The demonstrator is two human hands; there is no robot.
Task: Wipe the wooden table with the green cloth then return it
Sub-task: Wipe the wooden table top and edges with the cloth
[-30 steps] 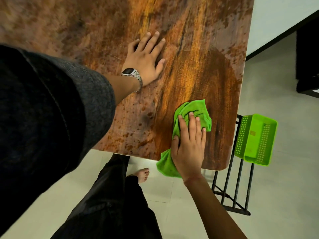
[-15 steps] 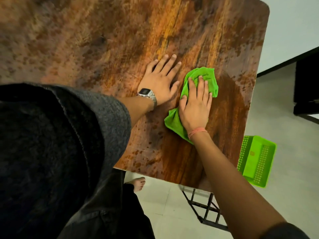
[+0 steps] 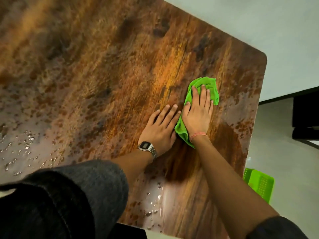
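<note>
We're looking down on the wooden table [image 3: 107, 69], and our right hand [image 3: 196, 112] lies flat on the green cloth [image 3: 209, 87], fingers straight and close together, palm pressing it to the tabletop. The cloth is bunched up, sticking out past the fingertips toward the far right corner & trailing back under the wrist on the thumb side. A thin pink band [image 3: 198, 134] sits round that wrist.

Our left hand [image 3: 160, 125] rests flat on the bare wood just beside it, fingers spread a bit, holding nothing; its thumb side touches the cloth's edge. A metal wristwatch [image 3: 146, 147] shows on the left wrist, w/ a dark sleeve [image 3: 82, 192] below it.

Water droplets [image 3: 22, 149] glint on the pale patch at the left edge, and more droplets near the front edge betw. our arms.

Off the table's right side, lower down, a green plastic basket [image 3: 260, 185] shows only in part. Pale floor [image 3: 279, 152] beyond it.
</note>
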